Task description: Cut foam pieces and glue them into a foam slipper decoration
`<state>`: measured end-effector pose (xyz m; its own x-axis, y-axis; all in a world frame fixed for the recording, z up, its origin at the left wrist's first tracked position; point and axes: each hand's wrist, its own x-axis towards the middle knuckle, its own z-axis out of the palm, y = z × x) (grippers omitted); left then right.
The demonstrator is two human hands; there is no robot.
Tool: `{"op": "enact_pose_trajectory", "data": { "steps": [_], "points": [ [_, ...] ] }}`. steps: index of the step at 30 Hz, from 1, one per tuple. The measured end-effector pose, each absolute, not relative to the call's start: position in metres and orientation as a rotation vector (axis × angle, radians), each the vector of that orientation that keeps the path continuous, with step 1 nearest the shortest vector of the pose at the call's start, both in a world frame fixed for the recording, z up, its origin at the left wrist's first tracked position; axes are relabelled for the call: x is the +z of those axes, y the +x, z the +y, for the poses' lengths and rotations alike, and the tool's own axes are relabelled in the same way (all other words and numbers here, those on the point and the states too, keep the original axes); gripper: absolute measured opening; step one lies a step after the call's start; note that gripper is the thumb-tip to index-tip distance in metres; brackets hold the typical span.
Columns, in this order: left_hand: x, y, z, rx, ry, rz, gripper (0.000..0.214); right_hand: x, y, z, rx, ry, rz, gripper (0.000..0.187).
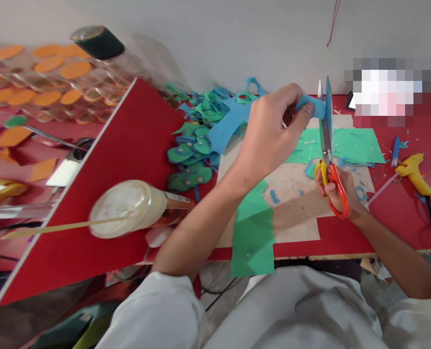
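Observation:
Pinched between the thumb and fingers of my left hand [275,126] is a small blue felt-like piece [311,104]. My right hand [341,191] grips a pair of scissors [326,140] by its red and yellow handles. The blades point upward, slightly parted, with the blue piece's right end at them. Below lies a beige board [295,228] littered with blue scraps. Green sheets [253,237] rest on it, one hanging over the table's front edge. Left of my left hand sit a heap of blue and green offcuts [208,111] and several green cut-out shapes [189,177].
A yellow glue gun [417,174] with a black cord lies at the right. A lidded plastic cup [128,211] with a straw stands by my left forearm. A red divider [102,160] separates the left side, where clear containers and orange discs [50,63] are gathered.

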<state>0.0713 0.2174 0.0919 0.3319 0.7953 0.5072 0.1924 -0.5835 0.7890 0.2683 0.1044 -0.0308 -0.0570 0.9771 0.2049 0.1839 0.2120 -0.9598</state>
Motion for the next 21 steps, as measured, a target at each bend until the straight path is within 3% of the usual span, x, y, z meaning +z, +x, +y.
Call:
{"op": "enact_pose_trajectory", "data": {
  "steps": [10, 16, 21],
  "points": [
    [0.098, 0.070, 0.215, 1.268, 1.907, 0.854, 0.032, -0.029, 0.268, 0.104, 0.917, -1.224, -1.539, 0.077],
    [0.095, 0.071, 0.220, 1.354, 1.864, 0.821, 0.049, -0.019, 0.267, 0.104, 0.877, -1.272, -1.571, 0.080],
    [0.095, 0.070, 0.221, 1.388, 1.876, 0.788, 0.051, -0.013, 0.266, 0.103, 0.941, -1.294, -1.567, 0.077]
  ]
}}
